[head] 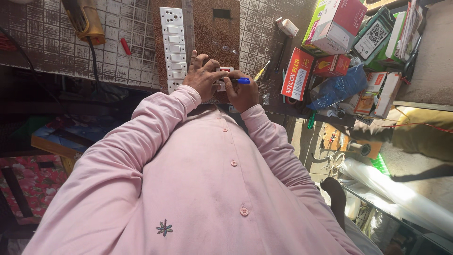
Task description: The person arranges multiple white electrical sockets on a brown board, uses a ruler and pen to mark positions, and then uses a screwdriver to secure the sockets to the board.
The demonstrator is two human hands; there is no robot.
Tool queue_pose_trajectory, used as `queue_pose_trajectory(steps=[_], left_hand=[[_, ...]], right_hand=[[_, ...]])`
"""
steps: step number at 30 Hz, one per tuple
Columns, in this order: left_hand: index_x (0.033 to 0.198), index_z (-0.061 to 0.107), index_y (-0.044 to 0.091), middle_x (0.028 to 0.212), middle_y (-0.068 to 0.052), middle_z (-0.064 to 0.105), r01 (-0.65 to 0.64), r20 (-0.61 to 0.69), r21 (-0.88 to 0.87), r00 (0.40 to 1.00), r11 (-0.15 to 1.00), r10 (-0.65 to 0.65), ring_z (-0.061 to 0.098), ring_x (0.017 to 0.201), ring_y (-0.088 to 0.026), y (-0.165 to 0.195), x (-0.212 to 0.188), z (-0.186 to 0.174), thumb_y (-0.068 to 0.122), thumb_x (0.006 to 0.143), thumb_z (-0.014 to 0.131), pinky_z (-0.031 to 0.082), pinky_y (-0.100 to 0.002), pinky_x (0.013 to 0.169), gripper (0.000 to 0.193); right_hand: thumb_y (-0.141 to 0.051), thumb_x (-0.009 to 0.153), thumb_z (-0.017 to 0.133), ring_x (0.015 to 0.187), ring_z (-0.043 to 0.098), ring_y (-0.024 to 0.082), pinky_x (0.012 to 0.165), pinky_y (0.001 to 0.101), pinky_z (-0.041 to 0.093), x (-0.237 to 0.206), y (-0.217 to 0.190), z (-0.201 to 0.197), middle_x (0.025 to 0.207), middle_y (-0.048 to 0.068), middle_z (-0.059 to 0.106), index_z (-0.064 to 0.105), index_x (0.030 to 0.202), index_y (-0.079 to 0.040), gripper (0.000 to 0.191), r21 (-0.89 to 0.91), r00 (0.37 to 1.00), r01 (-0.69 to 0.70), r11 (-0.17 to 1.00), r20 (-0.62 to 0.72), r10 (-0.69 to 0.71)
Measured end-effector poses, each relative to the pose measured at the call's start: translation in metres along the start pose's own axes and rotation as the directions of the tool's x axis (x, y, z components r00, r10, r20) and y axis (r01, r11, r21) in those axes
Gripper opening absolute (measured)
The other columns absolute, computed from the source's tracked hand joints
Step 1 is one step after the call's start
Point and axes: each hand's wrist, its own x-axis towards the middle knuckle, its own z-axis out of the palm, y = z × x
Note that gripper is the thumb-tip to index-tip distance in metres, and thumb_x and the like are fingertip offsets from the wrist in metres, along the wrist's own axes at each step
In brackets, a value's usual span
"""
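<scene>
To my left, the white switch strip (173, 47) and metal ruler (188, 28) hem in my left hand (205, 78). Beyond them the tiled bench (47, 42) lies open. To my right, stacked boxes (335, 28) and a blue bag (337, 87) crowd the edge.

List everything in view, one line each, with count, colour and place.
switch strip: one, white, on the brown board, left of the hands
brown board: one, speckled, on the bench
small switch part: one, white and red, under both hands
pen: one, blue, in the right grip
screwdriver: one, yellow, right of the hands
cartons: several, red, green, white, far right
left hand: pressing the part
right hand: holding the pen
</scene>
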Motion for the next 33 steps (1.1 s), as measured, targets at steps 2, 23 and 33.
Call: queue_pose_trajectory(steps=[2,23,33], left_hand=[[0.134,0.068,0.032,0.140,-0.003,0.054,0.007,0.017,0.012,1.000,1.000,-0.007,0.029,0.144,-0.039,0.000,0.000,0.000,0.031,0.081,0.082,-0.001,-0.062,0.125,0.055],[0.137,0.065,0.037,0.140,-0.003,0.051,0.006,0.037,0.035,0.999,0.999,-0.007,0.028,0.144,-0.038,0.003,0.000,-0.004,0.032,0.080,0.082,-0.004,-0.061,0.124,0.059],[0.137,0.065,0.037,0.140,-0.001,0.051,0.001,0.040,0.057,0.999,0.998,-0.003,0.028,0.145,-0.036,0.001,0.000,0.000,0.031,0.080,0.082,-0.005,-0.060,0.125,0.060]], right_hand=[[-0.019,0.098,0.070,0.083,0.074,0.028,0.073,0.0387,0.058,0.000,0.000,0.001,0.091,0.010,0.074,0.070,0.100,-0.007,0.012,0.003,1.000,-0.014,1.000,0.006,0.014],[-0.017,0.099,0.070,0.073,0.076,0.023,0.063,0.0348,0.058,-0.006,0.004,-0.018,0.082,0.011,0.074,0.069,0.097,-0.005,0.013,0.008,0.992,-0.070,0.998,-0.103,0.070],[-0.015,0.097,0.072,0.061,0.072,0.021,0.056,0.0336,0.053,-0.028,0.023,-0.019,0.070,0.010,0.070,0.069,0.095,-0.004,0.012,0.010,0.968,-0.231,0.973,-0.095,0.231]])
